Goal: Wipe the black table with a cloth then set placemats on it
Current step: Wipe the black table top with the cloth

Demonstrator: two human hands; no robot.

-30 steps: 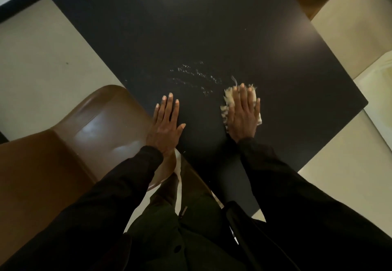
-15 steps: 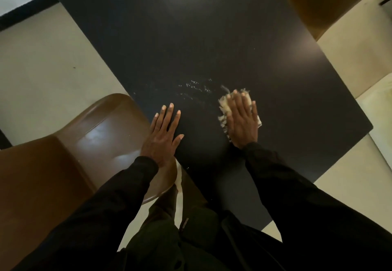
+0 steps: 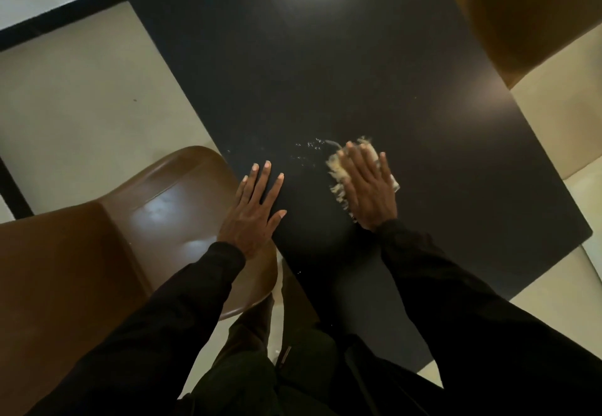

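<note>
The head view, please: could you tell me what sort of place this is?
Probably a dining area: a black table with a brown chair at its near side and a second chair across, on a pale floor.

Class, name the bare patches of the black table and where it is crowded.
Bare: the far half of the black table, beyond the white specks; also the strip between the cloth and the table's right edge. Crowded: the near part, where the left hand lies flat and the right hand presses the cloth.
</note>
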